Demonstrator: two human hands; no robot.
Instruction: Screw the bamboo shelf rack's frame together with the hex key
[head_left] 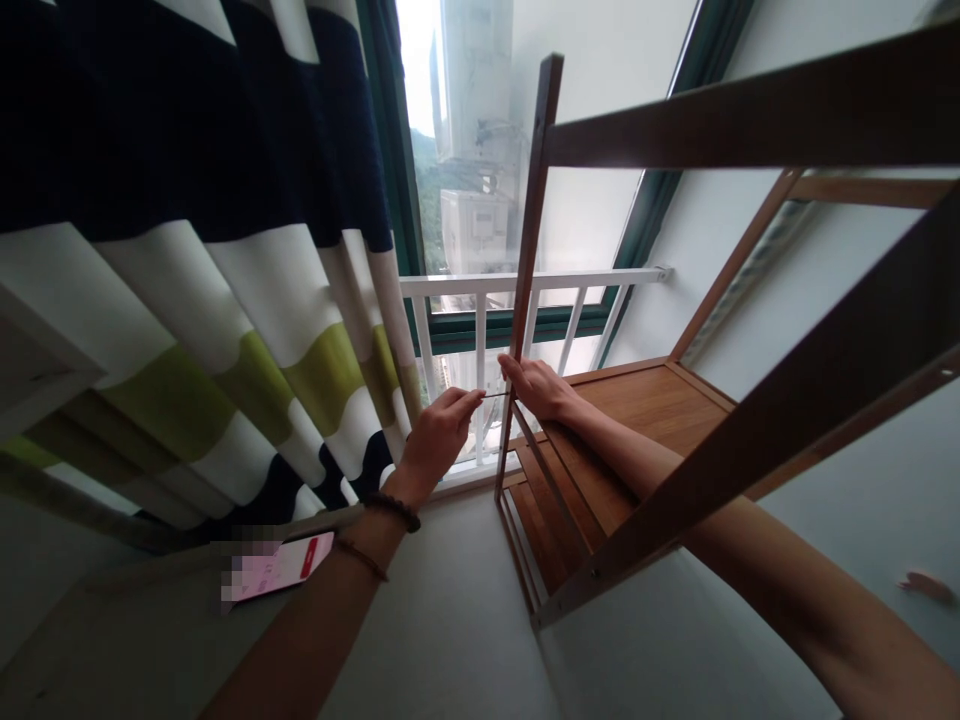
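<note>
Thin rod at post of wooden shelf unit, both hands engaged

Writing: phone (289, 566) beside the left forearm, screen pink with a red block; lettering too small to read, one end pixelated. Shelf unit (660, 405): brown slatted boards within a frame, stood near a white railing (450, 286) and window (592, 220). Left hand (439, 432) pinches a thin rod (495, 395) between thumb and fingertips; rod's far end meets the upright post (528, 225) just below the right hand. Right hand (538, 386) curled around that post, finger detail partly hidden. Surroundings: striped curtain (319, 375) to the left; a slanting frame bar (750, 430) crosses in front of the right forearm; dark beaded bracelet (395, 508) on the left wrist
</note>
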